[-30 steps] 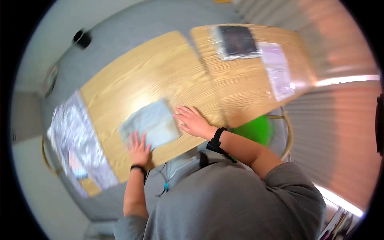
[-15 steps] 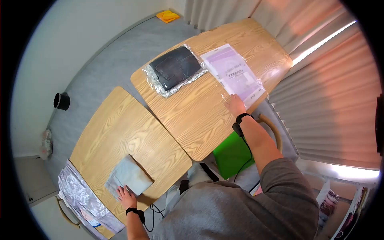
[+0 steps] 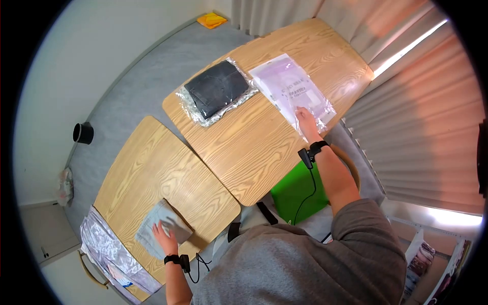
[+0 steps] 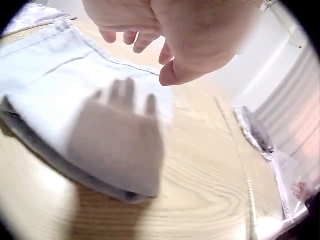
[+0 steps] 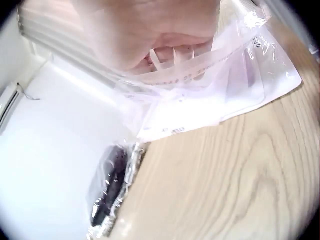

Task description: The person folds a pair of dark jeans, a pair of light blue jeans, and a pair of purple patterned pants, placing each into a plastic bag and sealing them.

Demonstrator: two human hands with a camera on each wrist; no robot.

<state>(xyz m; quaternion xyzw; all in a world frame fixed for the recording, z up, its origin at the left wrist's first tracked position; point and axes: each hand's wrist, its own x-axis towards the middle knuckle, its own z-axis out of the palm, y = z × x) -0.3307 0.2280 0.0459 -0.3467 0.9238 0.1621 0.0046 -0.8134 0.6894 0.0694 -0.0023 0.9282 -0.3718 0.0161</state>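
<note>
Folded light-blue denim (image 3: 148, 231) lies near the front edge of the left table, its waistband-like seam showing in the left wrist view. My left hand (image 3: 166, 239) hovers just over it with the fingers spread, casting a shadow on the cloth (image 4: 50, 100). On the other table lies a flat clear plastic bag (image 3: 284, 81) with a lilac panel and printed text. My right hand (image 3: 307, 123) grips its near end. In the right wrist view, the fingers are curled at the bag's transparent film (image 5: 210, 70), partly hidden behind it.
Folded dark jeans (image 3: 217, 89) in crinkled clear plastic sit left of the lilac bag. A shiny lilac cloth (image 3: 109, 244) drapes over the left table's end. Between the two tables (image 3: 203, 165) runs a narrow gap. A green seat (image 3: 300, 195) stands below the right arm.
The view has swung toward the right table. My right hand has gone from beside the denim to the lilac bag and taken hold of it. The left hand has lifted off the denim.
</note>
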